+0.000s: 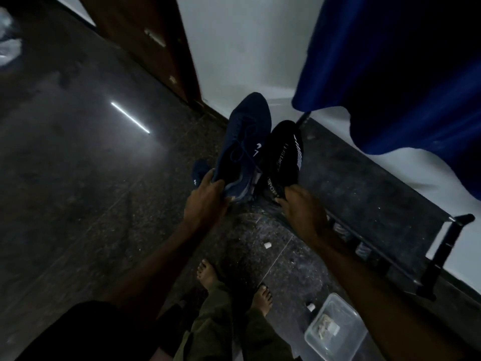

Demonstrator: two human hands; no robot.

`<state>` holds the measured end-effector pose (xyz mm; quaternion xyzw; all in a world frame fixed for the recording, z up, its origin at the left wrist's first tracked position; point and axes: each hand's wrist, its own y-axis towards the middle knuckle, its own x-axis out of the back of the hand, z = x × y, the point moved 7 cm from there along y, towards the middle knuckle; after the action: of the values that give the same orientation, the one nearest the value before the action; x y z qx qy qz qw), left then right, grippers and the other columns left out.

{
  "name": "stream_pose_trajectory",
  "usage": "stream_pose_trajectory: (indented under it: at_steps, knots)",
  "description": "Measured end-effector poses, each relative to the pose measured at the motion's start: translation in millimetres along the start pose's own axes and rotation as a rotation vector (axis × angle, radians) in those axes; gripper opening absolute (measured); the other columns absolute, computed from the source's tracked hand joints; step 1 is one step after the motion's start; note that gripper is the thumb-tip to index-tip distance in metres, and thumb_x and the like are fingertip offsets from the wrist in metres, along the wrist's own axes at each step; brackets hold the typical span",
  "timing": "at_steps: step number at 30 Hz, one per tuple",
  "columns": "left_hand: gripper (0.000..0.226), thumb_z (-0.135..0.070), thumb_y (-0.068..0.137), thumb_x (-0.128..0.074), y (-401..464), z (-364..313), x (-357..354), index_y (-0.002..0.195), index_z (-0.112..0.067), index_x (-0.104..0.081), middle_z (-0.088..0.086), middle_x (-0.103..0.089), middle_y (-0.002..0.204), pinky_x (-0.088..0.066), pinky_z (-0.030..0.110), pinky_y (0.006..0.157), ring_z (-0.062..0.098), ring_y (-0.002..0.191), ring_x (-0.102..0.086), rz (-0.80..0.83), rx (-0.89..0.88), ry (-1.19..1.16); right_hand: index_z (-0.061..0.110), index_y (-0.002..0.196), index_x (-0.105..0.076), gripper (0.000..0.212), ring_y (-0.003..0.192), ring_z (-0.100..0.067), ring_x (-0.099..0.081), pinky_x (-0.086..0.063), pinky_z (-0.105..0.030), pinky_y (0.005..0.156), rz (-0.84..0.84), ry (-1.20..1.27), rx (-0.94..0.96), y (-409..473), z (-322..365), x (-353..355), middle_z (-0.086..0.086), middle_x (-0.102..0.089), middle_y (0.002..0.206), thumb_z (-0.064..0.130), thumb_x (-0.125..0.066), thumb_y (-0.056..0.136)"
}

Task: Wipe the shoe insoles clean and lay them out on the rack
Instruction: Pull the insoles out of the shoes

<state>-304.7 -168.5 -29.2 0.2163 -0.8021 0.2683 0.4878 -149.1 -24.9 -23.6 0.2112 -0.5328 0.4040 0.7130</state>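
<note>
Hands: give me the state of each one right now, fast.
Left hand: fingers curled round the heel of the navy shoe, holding it.
Right hand: fingers gripping the heel of the black shoe.

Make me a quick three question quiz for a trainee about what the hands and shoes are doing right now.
1. Which hand grips the navy blue sneaker?
2. True or false: the right hand holds the black sports shoe by its heel end.
3. Multiple choice: the clear plastic container sits A) on the rack, B) on the floor near the bare feet, C) in a hand.

Key: 1. The left hand. 2. True. 3. B.
</note>
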Motion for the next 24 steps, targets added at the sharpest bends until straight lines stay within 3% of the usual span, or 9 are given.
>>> stream_pose_trajectory:
  at_steps: [2, 4, 8, 11, 14, 17, 20, 24]
  knots:
    - [0.021, -0.025, 0.089, -0.062, -5.4, 27.8, 11.3, 0.102, -0.009, -0.063, 0.013, -0.047, 0.137, -0.046, 0.038, 0.068, 0.034, 0.098, -0.061, -0.032, 0.052, -0.023, 0.001, 0.071, -0.059, 0.022, 0.063, -0.030, -0.060, -0.036, -0.027, 0.051, -0.001, -0.002, 0.089, 14.2, 25.0, -7.9, -0.013, -0.059, 0.074, 0.012, -0.076, 0.082]
    - [0.021, -0.023, 0.088, -0.061, -10.4, 55.3, 16.9, 0.104, -0.009, -0.064, 0.014, -0.050, 0.132, -0.047, 0.039, 0.069, 0.035, 0.097, -0.061, -0.050, 0.104, -0.044, 0.002, 0.068, -0.057, 0.023, 0.060, -0.032, -0.059, -0.042, -0.030, 0.049, 0.040, 0.015, 0.155, 27.8, 47.6, -19.8, -0.015, -0.058, 0.071, 0.008, -0.077, 0.079]
    - [0.019, -0.025, 0.091, -0.060, -24.0, 112.6, 11.8, 0.101, -0.009, -0.063, 0.015, -0.054, 0.122, -0.047, 0.038, 0.067, 0.035, 0.092, -0.060, -0.058, 0.210, -0.075, 0.000, 0.076, -0.059, 0.018, 0.072, -0.039, -0.062, -0.049, -0.042, 0.060, 0.146, 0.002, 0.217, 56.5, 87.2, -58.2, -0.021, -0.061, 0.082, 0.011, -0.070, 0.085]
    - [0.019, -0.027, 0.092, -0.060, -36.3, 162.5, -10.1, 0.101, -0.010, -0.062, 0.015, -0.056, 0.115, -0.039, 0.033, 0.065, 0.034, 0.092, -0.060, -0.006, 0.341, -0.095, 0.003, 0.087, -0.060, 0.017, 0.086, -0.037, -0.062, -0.047, -0.040, 0.070, 0.271, -0.091, 0.277, 75.8, 116.4, -109.2, -0.017, -0.062, 0.095, 0.019, -0.063, 0.092]
    - [0.019, -0.028, 0.092, -0.060, -48.2, 216.0, -45.2, 0.105, -0.016, -0.060, 0.010, -0.055, 0.116, -0.041, 0.032, 0.067, 0.029, 0.094, -0.060, 0.096, 0.453, -0.116, 0.007, 0.103, -0.058, 0.021, 0.101, -0.032, -0.060, -0.047, -0.038, 0.081, 0.451, -0.233, 0.299, 89.4, 137.4, -172.6, -0.012, -0.058, 0.109, 0.027, -0.053, 0.098]
    - [0.022, -0.030, 0.091, -0.061, -58.0, 269.3, -79.2, 0.110, -0.018, -0.059, 0.009, -0.054, 0.118, -0.047, 0.034, 0.070, 0.027, 0.095, -0.060, 0.144, 0.543, -0.140, 0.008, 0.107, -0.057, 0.021, 0.107, -0.032, -0.058, -0.047, -0.039, 0.083, 0.567, -0.282, 0.326, 97.6, 158.6, -238.2, -0.012, -0.057, 0.114, 0.026, -0.050, 0.099]
    - [0.022, -0.032, 0.093, -0.060, -61.7, 317.6, -108.7, 0.110, -0.019, -0.058, 0.008, -0.054, 0.119, -0.042, 0.028, 0.067, 0.025, 0.096, -0.061, 0.177, 0.630, -0.150, 0.007, 0.110, -0.056, 0.022, 0.109, -0.033, -0.057, -0.045, -0.039, 0.084, 0.655, -0.306, 0.360, 103.9, 179.7, -297.4, -0.013, -0.056, 0.117, 0.025, -0.048, 0.100]
    - [0.021, -0.034, 0.092, -0.061, -56.6, 379.0, -140.7, 0.106, -0.019, -0.055, 0.009, -0.056, 0.117, -0.052, 0.037, 0.072, 0.027, 0.095, -0.062, 0.195, 0.704, -0.162, 0.008, 0.110, -0.056, 0.020, 0.109, -0.033, -0.057, -0.045, -0.039, 0.084, 0.721, -0.317, 0.417, 119.6, 211.3, -364.0, -0.012, -0.056, 0.119, 0.023, -0.051, 0.098]
